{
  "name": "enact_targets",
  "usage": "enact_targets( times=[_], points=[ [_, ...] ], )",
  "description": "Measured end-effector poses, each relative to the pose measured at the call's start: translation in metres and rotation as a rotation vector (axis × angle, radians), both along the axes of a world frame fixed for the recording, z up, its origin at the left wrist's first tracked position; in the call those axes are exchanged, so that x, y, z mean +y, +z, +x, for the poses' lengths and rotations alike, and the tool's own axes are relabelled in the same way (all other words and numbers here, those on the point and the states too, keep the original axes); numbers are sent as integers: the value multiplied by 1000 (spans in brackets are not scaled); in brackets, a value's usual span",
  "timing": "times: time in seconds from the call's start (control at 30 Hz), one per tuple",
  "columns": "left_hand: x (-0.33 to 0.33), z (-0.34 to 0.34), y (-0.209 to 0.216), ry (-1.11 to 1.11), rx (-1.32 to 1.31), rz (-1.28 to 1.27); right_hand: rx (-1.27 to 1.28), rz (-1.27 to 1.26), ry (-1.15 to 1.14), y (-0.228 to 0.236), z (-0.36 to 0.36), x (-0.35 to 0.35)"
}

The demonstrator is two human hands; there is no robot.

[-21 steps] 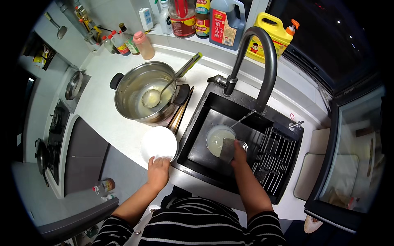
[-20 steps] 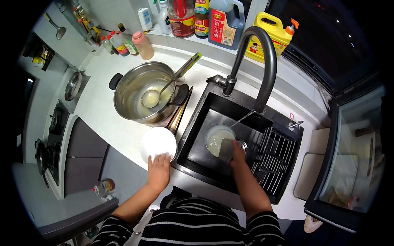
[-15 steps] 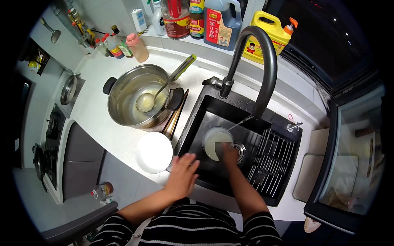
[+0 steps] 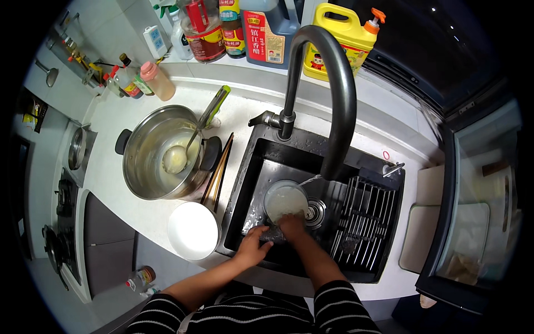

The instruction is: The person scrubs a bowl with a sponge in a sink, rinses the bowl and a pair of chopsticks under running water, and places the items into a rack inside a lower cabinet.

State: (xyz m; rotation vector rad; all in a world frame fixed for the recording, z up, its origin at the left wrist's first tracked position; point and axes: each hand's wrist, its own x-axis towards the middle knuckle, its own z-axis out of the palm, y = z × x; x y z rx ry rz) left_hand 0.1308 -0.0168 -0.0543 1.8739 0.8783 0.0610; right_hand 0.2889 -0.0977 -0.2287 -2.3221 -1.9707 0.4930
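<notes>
In the dark sink [image 4: 233,209], under the tap [image 4: 334,83], sits a clear round bowl [image 4: 285,195] of cloudy whitish water. A thin stream of water runs from the spout toward it. My right hand [image 4: 293,227] is at the bowl's near edge with the fingers curled; what they hold, if anything, is hidden. Close to its left, my left hand [image 4: 253,247] bends its fingers and thumb around a dark, shiny piece [image 4: 272,234] too unclear to name. It lies between my two hands, just outside the bowl.
Left of the sink stand a white bowl [image 4: 193,231], chopsticks [image 4: 218,172] and a steel pot [image 4: 150,183] with a ladle [image 4: 206,117] in it. A wire rack [image 4: 364,222] covers the sink's right side. Bottles and a yellow jug [image 4: 339,42] line the ledge behind.
My left hand has moved from beside the white bowl into the sink, next to my right. My right hand, earlier over the bowl with a dark piece, has drawn back. The whole view has shifted.
</notes>
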Motion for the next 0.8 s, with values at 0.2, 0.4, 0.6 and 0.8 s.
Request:
enact_targets(
  times=[0.2, 0.4, 0.6, 0.8],
  points=[
    [1, 10, -23, 199, -3, -133, 341, 47, -469, 81, 5, 22],
    [29, 58, 37, 544, 25, -658, 1005, 293, -782, 121, -3, 21],
    [53, 71, 63, 443, -63, -505, 888, 215, -399, 202, -26, 13],
    [79, 73, 68, 276, 49, -823, -98, 441, 187, 177, 28, -33]
  ],
)
